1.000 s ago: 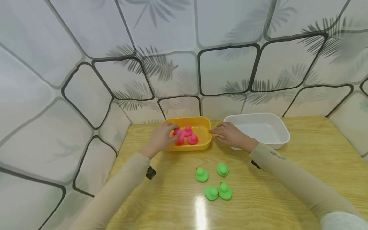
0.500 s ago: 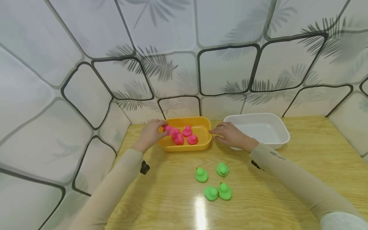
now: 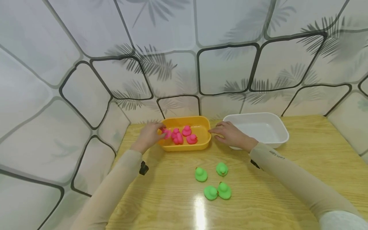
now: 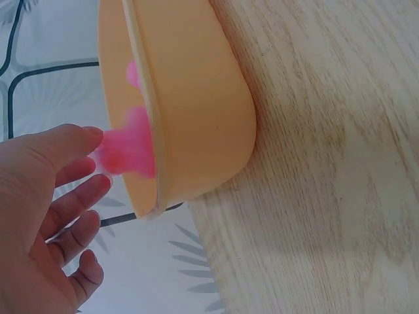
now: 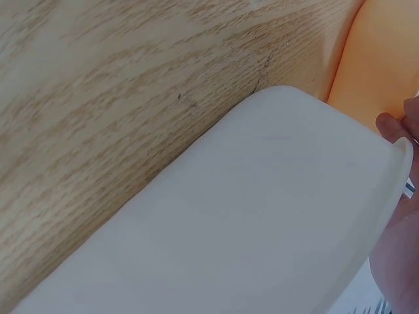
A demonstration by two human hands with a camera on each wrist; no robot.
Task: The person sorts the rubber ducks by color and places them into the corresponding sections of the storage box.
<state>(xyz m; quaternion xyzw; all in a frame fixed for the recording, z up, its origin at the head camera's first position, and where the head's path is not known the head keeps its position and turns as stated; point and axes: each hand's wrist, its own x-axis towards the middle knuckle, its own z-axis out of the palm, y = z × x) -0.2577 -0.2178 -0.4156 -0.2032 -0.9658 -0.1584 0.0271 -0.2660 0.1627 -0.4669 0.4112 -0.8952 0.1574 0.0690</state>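
Observation:
In the head view my left hand (image 3: 149, 135) is at the left end of a yellow-orange plastic basin (image 3: 206, 143). A pink rubber duck (image 4: 134, 154) lies by its parted thumb and fingers, blurred in the left wrist view; my thumb tip appears close to or touching it. More pink rubber ducks (image 3: 192, 139) sit in the basin. My right hand (image 3: 230, 134) reaches over the near left corner of a white basin (image 3: 274, 146), and its extended fingertips touch the orange basin's right rim. Most of the right hand is outside the right wrist view.
Several green rubber ducks (image 3: 224, 191) stand on the wooden table (image 3: 161, 195) in front of the basins. Behind both basins rises a patterned wall (image 3: 227, 70), with another at the left side. A small black device is strapped at each wrist.
The left hand has moved left within the orange basin, carrying a pink duck away from the others; its fingers have since parted and the duck sits lower. The right hand has stayed put.

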